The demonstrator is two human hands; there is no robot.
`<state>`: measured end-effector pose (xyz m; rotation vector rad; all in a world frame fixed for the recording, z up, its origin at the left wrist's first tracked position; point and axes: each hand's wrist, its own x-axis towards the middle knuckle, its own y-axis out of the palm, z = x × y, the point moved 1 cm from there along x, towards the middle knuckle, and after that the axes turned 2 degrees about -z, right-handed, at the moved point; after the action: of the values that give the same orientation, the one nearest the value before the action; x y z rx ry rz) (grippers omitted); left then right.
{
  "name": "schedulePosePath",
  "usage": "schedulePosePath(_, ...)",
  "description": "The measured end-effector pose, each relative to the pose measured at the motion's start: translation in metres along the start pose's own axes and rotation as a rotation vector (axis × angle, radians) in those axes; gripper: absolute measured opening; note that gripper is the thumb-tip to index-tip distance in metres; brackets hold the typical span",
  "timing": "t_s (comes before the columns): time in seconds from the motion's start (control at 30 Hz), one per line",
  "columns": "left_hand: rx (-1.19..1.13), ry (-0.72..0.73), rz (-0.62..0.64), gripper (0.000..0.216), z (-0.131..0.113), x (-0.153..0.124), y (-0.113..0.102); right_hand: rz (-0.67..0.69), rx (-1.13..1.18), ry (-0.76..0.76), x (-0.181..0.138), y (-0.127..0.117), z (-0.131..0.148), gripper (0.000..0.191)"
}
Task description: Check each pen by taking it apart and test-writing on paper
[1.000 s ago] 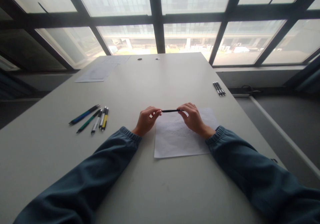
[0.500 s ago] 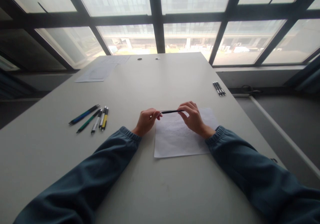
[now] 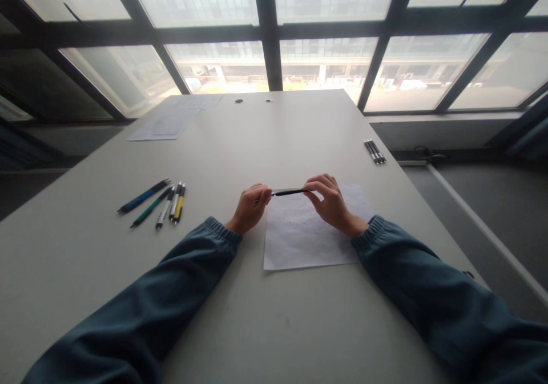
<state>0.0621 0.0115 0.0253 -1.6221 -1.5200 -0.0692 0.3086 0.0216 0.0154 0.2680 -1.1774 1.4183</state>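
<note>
A slim black pen [image 3: 287, 192] is held nearly level between both hands, above the far part of a white paper sheet [image 3: 308, 250] with faint marks on it. My left hand [image 3: 249, 208] is closed around the pen's left end, thumb and fingers pressed together, and hides that tip. My right hand [image 3: 329, 200] pinches the right end between thumb and fingertips, its other fingers curved above. Both wrists hover close to the table, the right one over the paper.
Several pens lie on the left, among them a blue pen [image 3: 144, 196], a green pen [image 3: 153, 207] and a yellow pen [image 3: 179, 204]. Several black pens [image 3: 375, 152] line up near the table's right edge. Papers [image 3: 158, 124] rest at the far left of the white table [image 3: 222, 327].
My left fingers have closed up around the pen's left end, and the thumb has shifted slightly left. My right hand holds almost the same place.
</note>
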Motion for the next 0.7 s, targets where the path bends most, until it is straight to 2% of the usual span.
schedulePosePath(0.2, -0.013, -0.019, -0.002, 0.042, -0.0019, 0.0003, -0.0003, -0.020, 0.004, -0.025, 0.0001, 0.0011, -0.0013, 0.007)
schedulePosePath(0.4, -0.033, -0.014, -0.011, 0.037, 0.0007, 0.0000, -0.0003, -0.021, -0.003, -0.031, 0.0015, -0.0009, 0.0016, 0.007)
schedulePosePath(0.7, -0.001, 0.009, -0.101, 0.017, -0.0006, 0.0015, 0.0000, -0.032, -0.010, -0.036, 0.0010, -0.0013, 0.0005, 0.006)
